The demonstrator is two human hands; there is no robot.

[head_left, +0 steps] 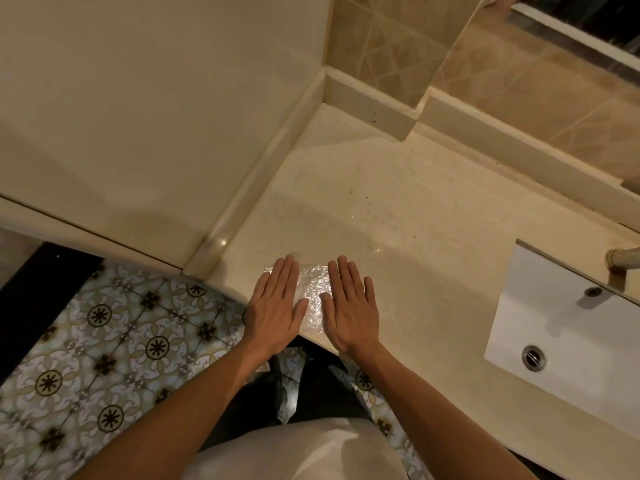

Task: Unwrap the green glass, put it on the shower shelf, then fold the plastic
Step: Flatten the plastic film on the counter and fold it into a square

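We press the plastic point(313, 299) flat at the table point(415, 216) front edge, left hand point(275, 306) and right hand point(351, 310) both released, palms down; it looks thin, light, springy, likely slippery; we would pinch a corner; no green glass in view.

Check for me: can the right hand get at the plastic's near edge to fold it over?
Probably yes. The right hand lies flat on the plastic beside the left hand, and the sheet's near edge sits at the counter lip between the thumbs, with nothing covering it.
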